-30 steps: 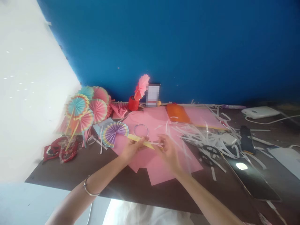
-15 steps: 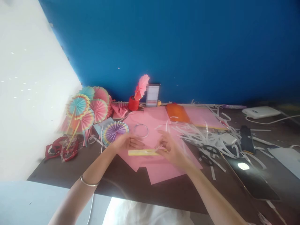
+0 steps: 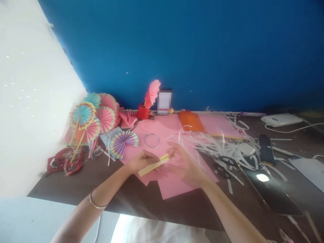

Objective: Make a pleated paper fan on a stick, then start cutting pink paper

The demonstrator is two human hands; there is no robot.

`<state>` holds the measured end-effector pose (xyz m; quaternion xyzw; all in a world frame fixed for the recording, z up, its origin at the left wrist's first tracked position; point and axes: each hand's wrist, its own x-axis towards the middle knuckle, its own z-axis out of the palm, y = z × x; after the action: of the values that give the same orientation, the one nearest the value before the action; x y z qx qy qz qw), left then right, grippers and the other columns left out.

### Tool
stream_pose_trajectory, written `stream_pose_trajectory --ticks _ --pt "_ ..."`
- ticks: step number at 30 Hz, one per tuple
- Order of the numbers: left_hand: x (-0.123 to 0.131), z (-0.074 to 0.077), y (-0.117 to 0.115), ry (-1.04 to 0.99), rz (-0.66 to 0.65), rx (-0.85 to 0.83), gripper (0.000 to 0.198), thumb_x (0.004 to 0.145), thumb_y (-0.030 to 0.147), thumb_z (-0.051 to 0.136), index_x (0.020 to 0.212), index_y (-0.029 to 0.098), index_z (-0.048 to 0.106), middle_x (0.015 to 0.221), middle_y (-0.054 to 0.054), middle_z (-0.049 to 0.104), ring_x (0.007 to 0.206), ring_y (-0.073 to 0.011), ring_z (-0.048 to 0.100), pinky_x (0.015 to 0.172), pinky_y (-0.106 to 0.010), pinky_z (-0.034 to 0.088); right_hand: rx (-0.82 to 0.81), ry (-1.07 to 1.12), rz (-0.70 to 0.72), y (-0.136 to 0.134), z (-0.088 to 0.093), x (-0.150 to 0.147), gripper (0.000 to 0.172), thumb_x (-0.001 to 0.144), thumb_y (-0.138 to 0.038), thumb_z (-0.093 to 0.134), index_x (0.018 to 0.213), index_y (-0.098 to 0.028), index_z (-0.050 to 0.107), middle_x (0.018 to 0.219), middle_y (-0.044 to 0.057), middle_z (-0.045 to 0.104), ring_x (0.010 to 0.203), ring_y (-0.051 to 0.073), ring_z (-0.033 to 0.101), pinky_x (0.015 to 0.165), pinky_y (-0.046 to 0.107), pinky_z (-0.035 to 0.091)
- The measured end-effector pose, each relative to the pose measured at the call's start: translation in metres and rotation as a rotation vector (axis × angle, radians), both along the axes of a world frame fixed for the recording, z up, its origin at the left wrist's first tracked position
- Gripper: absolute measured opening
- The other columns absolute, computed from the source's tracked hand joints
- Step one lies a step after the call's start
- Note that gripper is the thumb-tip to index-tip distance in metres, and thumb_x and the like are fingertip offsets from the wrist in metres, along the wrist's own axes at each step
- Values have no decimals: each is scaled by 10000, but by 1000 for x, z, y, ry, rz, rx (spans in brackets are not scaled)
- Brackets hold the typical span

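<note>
A narrow yellow folded paper strip is held over the pink paper sheets at the middle of the dark table. My left hand is closed round the strip's left half. My right hand touches its right end, fingers partly spread and blurred by motion. A clear tape ring lies just behind the hands, and a purple and yellow paper fan lies to its left.
Several coloured paper fans are piled at the back left, with red scissors in front of them. White paper strips, an orange sheet, a phone and a white device fill the right side.
The yellow strip has tilted, its right end now higher. My left hand has closed on it again after letting go half a second ago. My right hand moved slightly right.
</note>
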<state>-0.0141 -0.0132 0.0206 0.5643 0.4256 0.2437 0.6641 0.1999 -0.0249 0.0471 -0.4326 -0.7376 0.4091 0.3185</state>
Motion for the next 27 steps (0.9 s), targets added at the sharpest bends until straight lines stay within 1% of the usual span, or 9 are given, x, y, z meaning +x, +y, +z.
stream_pose_trajectory --ticks 3,6,11,13,16,19,23,27 --pt "1 -2 0 4 5 4 391 730 465 612 899 126 708 777 -59 700 692 -188 631 632 -266 481 -24 38 -75 4 -5 -3 465 785 -301 556 1221 -276 395 829 -3 560 891 193 573 896 433 435" --pt "4 -3 0 15 22 19 392 731 462 612 890 115 704 785 -69 695 666 -170 618 602 -254 470 -60 126 -126 9 -12 -7 459 762 -306 576 1188 -246 417 757 -14 566 816 185 595 843 410 470" --pt "7 -3 -3 67 55 24 345 700 450 653 756 114 706 702 -66 681 602 -141 591 539 -227 439 -113 187 -151 9 -15 -10 444 732 -305 602 1138 -219 443 692 -26 560 731 163 598 735 344 508" --pt "7 -3 -4 73 43 30 322 709 433 645 702 116 703 674 -59 680 584 -136 589 535 -222 438 -118 196 -153 8 -15 -12 430 728 -304 605 1120 -219 450 693 -27 556 705 153 591 720 332 506" --pt "5 -3 -4 26 5 41 282 716 386 639 668 116 703 669 -57 688 591 -138 601 551 -217 448 -118 201 -153 7 -18 -13 409 723 -296 608 1099 -219 466 689 -34 547 676 138 578 719 322 492" --pt "3 -4 -3 -21 -27 22 261 727 368 626 687 124 709 676 -54 697 588 -142 611 548 -217 456 -125 202 -146 8 -20 -13 390 729 -291 603 1089 -224 467 687 -39 538 671 133 570 706 313 481" --pt "2 -5 -2 -37 -59 -10 256 737 365 616 764 132 719 710 -61 709 592 -151 627 542 -223 467 -108 171 -169 8 -20 -12 385 728 -289 607 1082 -225 468 682 -40 530 672 140 567 709 320 477" --pt "2 -6 -3 -4 -44 -9 296 734 402 618 823 139 719 731 -69 710 609 -161 634 543 -231 474 -101 175 -173 8 -21 -11 389 728 -275 608 1083 -222 458 672 -41 539 679 145 574 731 330 471"
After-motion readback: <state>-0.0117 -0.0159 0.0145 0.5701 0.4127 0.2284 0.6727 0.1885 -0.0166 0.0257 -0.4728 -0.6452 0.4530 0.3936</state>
